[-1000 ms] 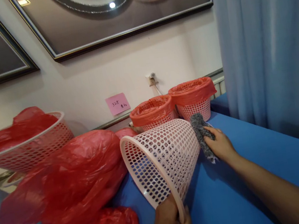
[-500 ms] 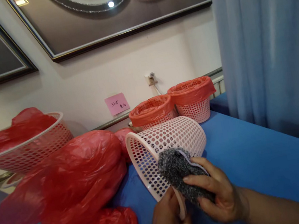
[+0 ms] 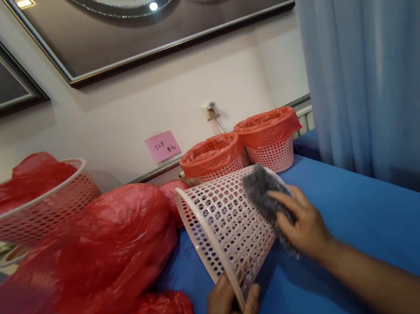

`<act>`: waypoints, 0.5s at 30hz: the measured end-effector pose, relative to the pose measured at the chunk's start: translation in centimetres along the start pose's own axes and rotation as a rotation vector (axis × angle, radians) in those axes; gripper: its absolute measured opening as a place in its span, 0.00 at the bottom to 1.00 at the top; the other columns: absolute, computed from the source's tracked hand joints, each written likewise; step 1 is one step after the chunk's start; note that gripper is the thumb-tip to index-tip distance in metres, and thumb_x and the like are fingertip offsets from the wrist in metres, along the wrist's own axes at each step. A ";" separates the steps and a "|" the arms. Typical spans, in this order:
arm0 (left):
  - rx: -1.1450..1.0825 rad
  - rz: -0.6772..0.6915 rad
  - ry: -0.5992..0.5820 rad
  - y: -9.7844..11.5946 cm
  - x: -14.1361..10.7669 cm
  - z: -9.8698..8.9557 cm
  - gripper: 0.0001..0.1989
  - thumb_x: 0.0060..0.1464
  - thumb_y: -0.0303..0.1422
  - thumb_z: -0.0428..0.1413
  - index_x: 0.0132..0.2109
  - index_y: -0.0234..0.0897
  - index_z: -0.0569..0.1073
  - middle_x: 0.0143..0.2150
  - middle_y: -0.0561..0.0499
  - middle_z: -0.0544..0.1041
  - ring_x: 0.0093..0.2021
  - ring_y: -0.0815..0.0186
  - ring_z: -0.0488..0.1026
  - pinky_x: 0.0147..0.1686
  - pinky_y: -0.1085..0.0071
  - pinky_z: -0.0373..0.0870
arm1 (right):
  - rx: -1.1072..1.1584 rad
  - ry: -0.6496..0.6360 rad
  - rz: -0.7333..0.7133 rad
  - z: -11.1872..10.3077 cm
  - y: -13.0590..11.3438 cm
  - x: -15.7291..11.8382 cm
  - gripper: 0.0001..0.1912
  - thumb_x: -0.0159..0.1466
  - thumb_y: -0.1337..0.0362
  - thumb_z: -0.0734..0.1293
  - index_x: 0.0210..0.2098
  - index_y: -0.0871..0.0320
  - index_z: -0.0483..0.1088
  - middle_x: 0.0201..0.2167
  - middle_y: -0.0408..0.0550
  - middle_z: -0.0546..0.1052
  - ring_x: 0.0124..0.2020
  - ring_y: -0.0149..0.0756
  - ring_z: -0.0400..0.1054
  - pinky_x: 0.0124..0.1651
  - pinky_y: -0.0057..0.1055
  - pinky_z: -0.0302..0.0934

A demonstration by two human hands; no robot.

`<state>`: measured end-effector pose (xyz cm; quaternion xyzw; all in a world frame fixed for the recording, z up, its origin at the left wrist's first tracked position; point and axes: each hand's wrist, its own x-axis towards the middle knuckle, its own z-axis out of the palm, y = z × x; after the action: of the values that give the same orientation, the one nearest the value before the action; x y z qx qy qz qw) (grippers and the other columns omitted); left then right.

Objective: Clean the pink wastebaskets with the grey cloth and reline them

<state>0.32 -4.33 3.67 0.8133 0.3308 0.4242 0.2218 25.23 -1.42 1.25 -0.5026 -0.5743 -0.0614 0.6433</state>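
Observation:
A pale pink perforated basket lies on its side over the blue surface, its mouth facing left. My left hand grips its rim at the lower edge, thumb outside. In my right hand is a dark grey fuzzy cloth, pressed against the basket's outer side near its base. The cloth is slightly blurred and hides part of the base.
Red plastic bags are heaped at the left, beside a large pink basket with red plastic inside. Two red-lined baskets stand by the wall. A blue curtain hangs at the right.
My right hand has moved the cloth from the basket's rim up and right towards its base. The basket has turned somewhat, showing more of its side; my left hand still holds the rim.

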 end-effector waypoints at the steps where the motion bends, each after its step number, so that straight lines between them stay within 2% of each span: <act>1: 0.012 0.015 -0.011 0.2 0.0 0.1 0.16 0.63 0.36 0.60 0.56 0.41 0.81 0.50 0.43 0.85 0.49 0.52 0.83 0.49 0.61 0.81 | -0.008 0.030 0.151 0.0 1.6 1.0 0.23 0.63 0.64 0.64 0.57 0.55 0.75 0.58 0.58 0.73 0.58 0.49 0.72 0.62 0.50 0.67; 3: 0.033 0.049 -0.042 0.3 0.0 0.4 0.17 0.63 0.34 0.60 0.58 0.43 0.80 0.52 0.44 0.84 0.51 0.52 0.83 0.51 0.59 0.81 | 0.008 0.075 0.415 0.1 4.7 2.7 0.24 0.61 0.60 0.64 0.54 0.59 0.77 0.53 0.59 0.77 0.55 0.51 0.74 0.63 0.54 0.65; 4: 0.044 0.060 -0.057 0.3 -0.1 0.5 0.18 0.63 0.33 0.59 0.60 0.43 0.79 0.54 0.44 0.84 0.52 0.52 0.82 0.53 0.58 0.80 | 0.021 0.084 0.502 0.2 5.8 3.2 0.25 0.60 0.59 0.64 0.53 0.60 0.77 0.51 0.59 0.79 0.54 0.52 0.74 0.63 0.55 0.65; 6: 0.069 0.076 -0.083 0.1 -0.2 0.8 0.20 0.63 0.32 0.59 0.61 0.44 0.78 0.56 0.44 0.83 0.53 0.53 0.82 0.55 0.58 0.79 | 0.044 0.089 0.575 0.4 6.8 3.6 0.26 0.59 0.57 0.64 0.53 0.62 0.78 0.50 0.60 0.80 0.54 0.53 0.75 0.62 0.56 0.66; 7: 0.083 0.078 -0.093 -0.1 -0.2 0.9 0.20 0.63 0.32 0.59 0.61 0.43 0.78 0.56 0.44 0.83 0.53 0.53 0.82 0.55 0.58 0.79 | 0.053 0.082 0.550 0.5 6.5 3.4 0.26 0.60 0.57 0.64 0.53 0.62 0.77 0.50 0.59 0.80 0.54 0.53 0.75 0.62 0.55 0.67; 9: 0.107 0.082 -0.103 -0.7 -0.1 1.1 0.19 0.62 0.32 0.60 0.60 0.42 0.79 0.56 0.43 0.83 0.53 0.54 0.82 0.55 0.61 0.79 | 0.077 0.035 0.396 0.5 4.6 2.3 0.24 0.62 0.59 0.64 0.55 0.59 0.76 0.52 0.58 0.78 0.55 0.50 0.74 0.63 0.52 0.66; 12: 0.124 0.099 -0.099 -1.5 0.1 1.2 0.19 0.62 0.32 0.60 0.59 0.40 0.78 0.55 0.42 0.83 0.53 0.54 0.82 0.53 0.63 0.79 | 0.154 -0.120 -0.007 0.1 -0.3 -0.5 0.25 0.63 0.65 0.65 0.60 0.54 0.73 0.60 0.57 0.73 0.61 0.48 0.71 0.64 0.48 0.66; 15: 0.100 0.135 -0.129 -1.9 0.2 1.2 0.15 0.63 0.32 0.58 0.55 0.40 0.81 0.50 0.43 0.85 0.43 0.58 0.84 0.44 0.68 0.82 | 0.279 -0.214 -0.362 -0.5 -4.2 -3.1 0.31 0.60 0.68 0.65 0.63 0.52 0.69 0.68 0.56 0.63 0.62 0.48 0.70 0.59 0.43 0.71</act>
<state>0.77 -2.95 1.89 0.8694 0.2812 0.3677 0.1727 21.81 -5.38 1.30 -0.3016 -0.7227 -0.0419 0.6205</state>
